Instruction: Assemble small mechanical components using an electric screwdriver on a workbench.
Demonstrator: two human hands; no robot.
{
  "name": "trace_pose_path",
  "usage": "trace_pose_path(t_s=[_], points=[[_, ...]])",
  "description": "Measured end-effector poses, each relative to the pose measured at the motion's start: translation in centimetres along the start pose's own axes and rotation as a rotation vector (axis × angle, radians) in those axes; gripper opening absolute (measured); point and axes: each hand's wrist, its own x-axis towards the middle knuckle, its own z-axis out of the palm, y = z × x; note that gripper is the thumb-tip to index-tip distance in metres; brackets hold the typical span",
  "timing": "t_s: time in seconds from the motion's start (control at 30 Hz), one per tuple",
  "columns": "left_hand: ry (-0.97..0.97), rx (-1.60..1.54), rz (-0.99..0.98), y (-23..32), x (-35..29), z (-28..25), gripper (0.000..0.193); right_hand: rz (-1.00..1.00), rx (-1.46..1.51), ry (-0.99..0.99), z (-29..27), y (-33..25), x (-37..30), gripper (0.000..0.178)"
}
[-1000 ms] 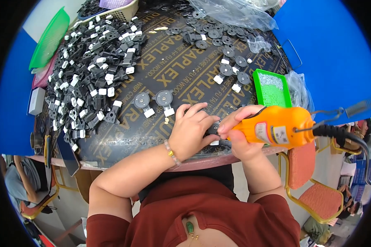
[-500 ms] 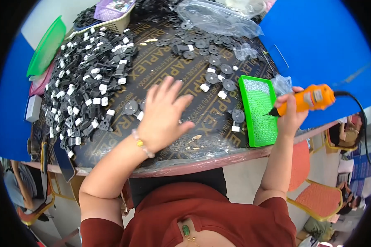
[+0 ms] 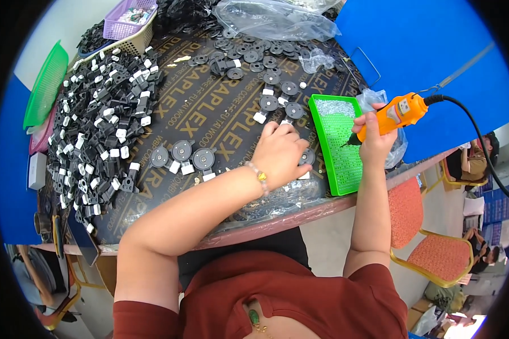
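Near the front edge of the desk (image 3: 232,101), the left hand (image 3: 280,158) reaches over a dark disc piece (image 3: 307,156), fingers bent and slightly parted, though whether they grip it cannot be told. Beside it, the right hand (image 3: 377,144) wraps its fingers around an orange electric screwdriver (image 3: 398,114) with a small, unreadable pale label (image 3: 404,105), its tip over a green tray (image 3: 321,141). Beyond, large yellowish lettering (image 3: 195,121) crosses the black surface toward scattered grey discs (image 3: 251,56).
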Motion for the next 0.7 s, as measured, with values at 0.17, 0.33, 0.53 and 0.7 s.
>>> trace_pose_path(t_s=[0.17,0.33,0.53,0.7], points=[[0.011,0.058,-0.036,-0.2,-4.8,-3.0,0.041,-0.004,-0.014,0.018,-0.1,-0.1,-0.2,0.03],[0.067,0.093,-0.127,0.1,-8.8,-4.8,0.045,-0.037,-0.034,0.024,0.2,-0.4,-0.1,0.029],[0.12,0.061,-0.143,-0.1,-9.8,-4.5,0.05,-0.01,-0.04,0.045,0.1,-0.3,-0.3,0.029],[0.161,0.023,-0.162,-0.3,-10.0,-4.8,0.053,-0.063,0.027,0.092,0.1,-1.7,-0.4,0.031]])
